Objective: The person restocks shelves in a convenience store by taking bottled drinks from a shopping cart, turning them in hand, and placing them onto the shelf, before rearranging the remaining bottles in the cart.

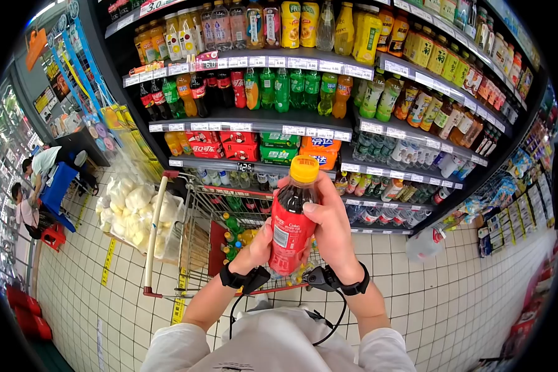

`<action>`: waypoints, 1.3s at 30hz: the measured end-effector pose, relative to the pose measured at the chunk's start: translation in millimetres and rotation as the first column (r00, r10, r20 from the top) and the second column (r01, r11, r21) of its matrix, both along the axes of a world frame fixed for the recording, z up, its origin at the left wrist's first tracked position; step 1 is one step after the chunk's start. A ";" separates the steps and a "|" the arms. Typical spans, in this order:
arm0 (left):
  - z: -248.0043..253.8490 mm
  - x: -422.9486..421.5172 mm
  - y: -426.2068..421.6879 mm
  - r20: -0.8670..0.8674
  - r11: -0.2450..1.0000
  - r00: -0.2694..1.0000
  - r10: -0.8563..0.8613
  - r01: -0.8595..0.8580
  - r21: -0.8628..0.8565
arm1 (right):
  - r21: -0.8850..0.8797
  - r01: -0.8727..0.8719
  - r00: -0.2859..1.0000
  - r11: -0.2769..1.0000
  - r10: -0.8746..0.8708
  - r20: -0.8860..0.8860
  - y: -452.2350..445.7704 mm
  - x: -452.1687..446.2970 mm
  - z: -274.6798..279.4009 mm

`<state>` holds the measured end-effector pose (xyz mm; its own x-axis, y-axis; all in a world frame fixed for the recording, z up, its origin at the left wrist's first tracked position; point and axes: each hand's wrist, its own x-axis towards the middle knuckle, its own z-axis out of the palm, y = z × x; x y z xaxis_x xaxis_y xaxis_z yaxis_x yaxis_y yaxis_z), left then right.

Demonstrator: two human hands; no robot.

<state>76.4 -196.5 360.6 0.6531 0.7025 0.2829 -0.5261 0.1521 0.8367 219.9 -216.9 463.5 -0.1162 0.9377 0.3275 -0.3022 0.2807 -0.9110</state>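
Note:
A cola bottle with a red label and a yellow cap stands nearly upright before my chest. My left hand is closed around its left side, the fingers partly hidden behind it. On the other side my right hand grips it too, thumb across the upper label. Below and behind the bottle is a wire shopping cart, holding green-capped and other drink bottles. Each wrist wears a black strap with a small device and a cable.
Drink shelves rise ahead, stocked with bottles and red, green and orange multipacks. A box of bagged pale goods stands left of the cart. Farther left, two people are near a blue table. A clear plastic-wrapped item sits on the tiled floor at right.

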 end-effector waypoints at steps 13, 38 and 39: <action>-17.1 -2.3 8.8 0.006 0.992 0.996 0.095 -0.095 0.084 | -0.040 0.030 1.000 0.999 -0.029 0.012 4.9 -5.5 -9.3; -174.2 -101.3 70.4 -0.688 0.897 0.578 0.439 -0.234 0.376 | -0.486 -0.411 0.845 0.772 0.522 0.115 127.7 -17.6 -261.0; -184.5 -98.9 67.0 -0.685 0.903 0.588 0.430 -0.279 0.327 | -0.480 -0.419 0.778 0.771 0.577 0.248 125.3 -16.8 -290.5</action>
<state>-22.5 -129.5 176.1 0.4029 0.9146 -0.0330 0.2831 -0.0903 0.9548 203.0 -91.6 173.0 -0.6368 0.7439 -0.2030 0.0736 -0.2035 -0.9763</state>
